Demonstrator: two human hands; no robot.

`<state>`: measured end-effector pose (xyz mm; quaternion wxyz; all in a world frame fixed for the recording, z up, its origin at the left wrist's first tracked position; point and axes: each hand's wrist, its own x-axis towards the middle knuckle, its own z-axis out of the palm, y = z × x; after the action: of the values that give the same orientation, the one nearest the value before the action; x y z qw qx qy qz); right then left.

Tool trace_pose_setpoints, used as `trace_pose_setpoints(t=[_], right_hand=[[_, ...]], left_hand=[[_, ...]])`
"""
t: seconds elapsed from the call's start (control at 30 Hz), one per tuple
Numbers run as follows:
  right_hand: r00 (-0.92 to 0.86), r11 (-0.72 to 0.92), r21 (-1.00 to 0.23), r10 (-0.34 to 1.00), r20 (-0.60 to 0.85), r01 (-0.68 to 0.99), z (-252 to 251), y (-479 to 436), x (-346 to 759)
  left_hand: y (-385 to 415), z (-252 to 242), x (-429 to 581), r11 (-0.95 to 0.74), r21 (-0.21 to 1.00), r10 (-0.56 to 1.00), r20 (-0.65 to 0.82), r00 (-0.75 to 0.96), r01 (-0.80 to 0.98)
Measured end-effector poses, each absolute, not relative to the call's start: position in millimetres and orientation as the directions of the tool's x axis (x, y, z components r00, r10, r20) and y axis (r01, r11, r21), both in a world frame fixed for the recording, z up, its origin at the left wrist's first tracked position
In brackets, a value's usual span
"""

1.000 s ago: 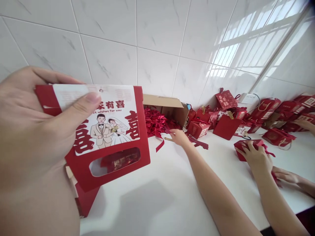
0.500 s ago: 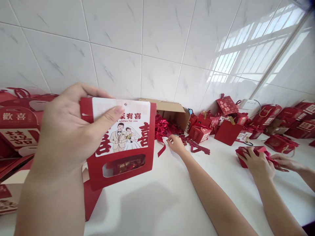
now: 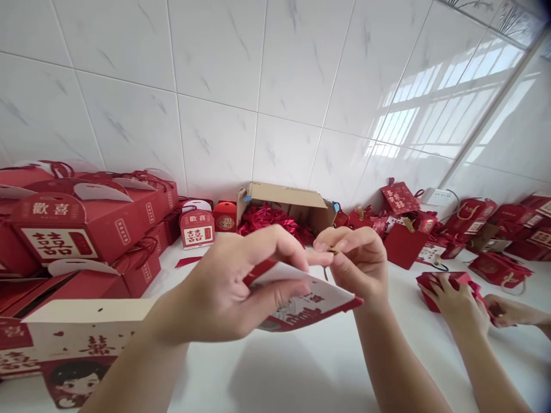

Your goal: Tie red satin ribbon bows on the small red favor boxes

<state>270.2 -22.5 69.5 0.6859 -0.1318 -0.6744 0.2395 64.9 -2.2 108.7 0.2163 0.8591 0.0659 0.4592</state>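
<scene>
My left hand [image 3: 228,281] is closed on a red and white gift box [image 3: 310,301] printed with a wedding couple, held tilted almost flat above the white counter [image 3: 301,367]. My right hand [image 3: 353,258] meets it at the box's upper edge. Its thumb and fingers pinch a small brownish piece [image 3: 332,250] that I cannot make out.
Another person's hands [image 3: 451,295] work on a red box [image 3: 447,279] at the right. A cardboard carton [image 3: 284,198] of red ribbons [image 3: 267,218] stands against the tiled wall. Stacked red gift boxes [image 3: 86,223] fill the left, and red bags [image 3: 473,218] the far right.
My left hand lowered the gift box and tilted it flat. My right hand drew back from the ribbons by the carton to the box's edge, pinching something small. The view swung left.
</scene>
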Motion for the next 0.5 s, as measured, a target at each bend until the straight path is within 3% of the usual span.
trace_pose_setpoints(t=[0.13,0.37,0.5], right_hand=[[-0.011,0.84,-0.516,0.522,0.853,-0.171,71,-30,261],[0.015,0.771,-0.571,0.599,0.801,-0.283,72,-37,256],[0.011,0.755,-0.586,0.616,0.788,-0.295,71,-39,255]], left_hand=[[-8,106,67,-0.955,0.295,0.224,0.772,0.595,-0.023],[-12,103,66,-0.96,0.27,0.183,0.816,0.549,-0.08],[-11,103,67,-0.938,0.321,0.191,0.792,0.58,-0.129]])
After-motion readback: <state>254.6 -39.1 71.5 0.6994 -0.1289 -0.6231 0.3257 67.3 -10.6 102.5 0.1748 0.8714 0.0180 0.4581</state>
